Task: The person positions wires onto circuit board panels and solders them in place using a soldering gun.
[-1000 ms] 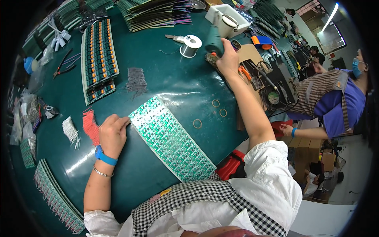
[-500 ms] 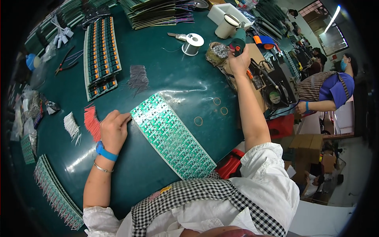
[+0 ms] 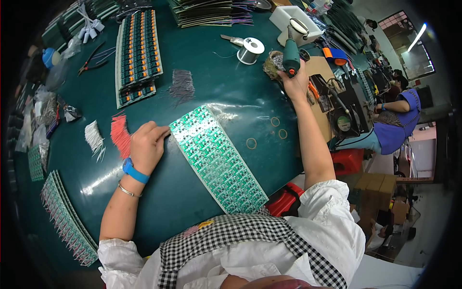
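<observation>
Fingertips of the left hand are drawn together at the upper left corner of a long green circuit panel; whether the corner sits between them I cannot tell. The right hand is closed around a green hand tool, its arm stretched well beyond the panel.

The panel lies aslant on the green tabletop, in front of the person, its lower end close to the checked apron and its lower right corner near the table's edge, with a red seat just past that edge. Between the panel and the right forearm runs a strip of tabletop where thin rubber bands lie, giving sideways room. To the left, a broader stretch separates the left forearm from a stack of boards at lower left. Red wires lie just beside the left hand, white wires further left, grey wires above the panel.

Room is tighter around the tool: a rough pot stands next to it, with a brown board to the right. Farther up are a wire spool, a white box and a panel with orange parts.

Dark marks show on the spool's white top; the panel's fine markings are too small to read.
</observation>
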`<state>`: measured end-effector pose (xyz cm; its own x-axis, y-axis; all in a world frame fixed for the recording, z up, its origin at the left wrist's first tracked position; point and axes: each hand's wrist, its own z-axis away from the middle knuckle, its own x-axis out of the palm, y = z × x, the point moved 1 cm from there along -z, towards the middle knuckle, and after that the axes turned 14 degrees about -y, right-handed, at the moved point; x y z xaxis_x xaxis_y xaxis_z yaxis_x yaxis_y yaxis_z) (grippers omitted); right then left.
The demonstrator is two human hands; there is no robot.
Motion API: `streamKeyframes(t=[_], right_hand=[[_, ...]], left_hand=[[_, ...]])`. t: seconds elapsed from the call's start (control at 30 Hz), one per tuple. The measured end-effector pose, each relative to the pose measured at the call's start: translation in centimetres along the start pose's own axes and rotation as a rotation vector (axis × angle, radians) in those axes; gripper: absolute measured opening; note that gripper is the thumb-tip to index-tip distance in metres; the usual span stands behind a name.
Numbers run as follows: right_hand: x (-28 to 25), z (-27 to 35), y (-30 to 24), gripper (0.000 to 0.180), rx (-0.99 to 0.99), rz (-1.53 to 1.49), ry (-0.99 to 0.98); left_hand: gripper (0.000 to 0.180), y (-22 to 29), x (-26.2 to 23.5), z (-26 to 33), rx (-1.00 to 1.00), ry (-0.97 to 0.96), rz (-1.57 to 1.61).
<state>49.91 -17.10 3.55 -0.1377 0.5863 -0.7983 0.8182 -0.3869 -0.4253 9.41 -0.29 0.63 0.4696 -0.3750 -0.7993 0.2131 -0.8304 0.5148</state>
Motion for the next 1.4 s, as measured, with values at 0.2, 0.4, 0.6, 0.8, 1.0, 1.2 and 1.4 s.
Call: streamKeyframes(t=[0.2, 0.4, 0.6, 0.8, 1.0, 1.2, 1.4], right_hand=[[1.6, 1.7, -3.1, 0.054, -0.068, -0.013, 0.064], [1.1, 5.0, -6.7, 0.041, -0.031, -0.339, -0.025], [-3.0, 10.7, -14.2, 0.051, -0.038, -1.385, -0.459], [-2.7, 14.3, -16.6, 0.078, 0.158, -1.336, -0.768], [-3.1, 16.6, -17.1, 0.079, 0.336, -1.391, -0.794], [-2.1, 17.8, -17.7, 0.069, 0.481, -1.349, -0.797], [-1.5, 18.5, -17.5, 0.061, 0.477, -1.352, -0.803]], left_hand=[[0.008, -0.2, 0.2, 0.3, -0.029, -0.008, 0.037], [0.008, 0.2, -1.8, 1.0, -0.058, -0.015, -0.017], [0.011, 1.3, -4.2, 1.9, -0.125, -0.047, -0.063], [0.005, 0.9, -0.6, 0.7, 0.018, 0.081, 0.007], [0.011, 0.2, 1.0, 0.9, -0.041, 0.095, 0.062], [0.012, -0.4, 1.7, 1.2, -0.049, 0.102, 0.113], [0.013, -0.2, 1.8, 1.3, -0.030, 0.087, 0.109]])
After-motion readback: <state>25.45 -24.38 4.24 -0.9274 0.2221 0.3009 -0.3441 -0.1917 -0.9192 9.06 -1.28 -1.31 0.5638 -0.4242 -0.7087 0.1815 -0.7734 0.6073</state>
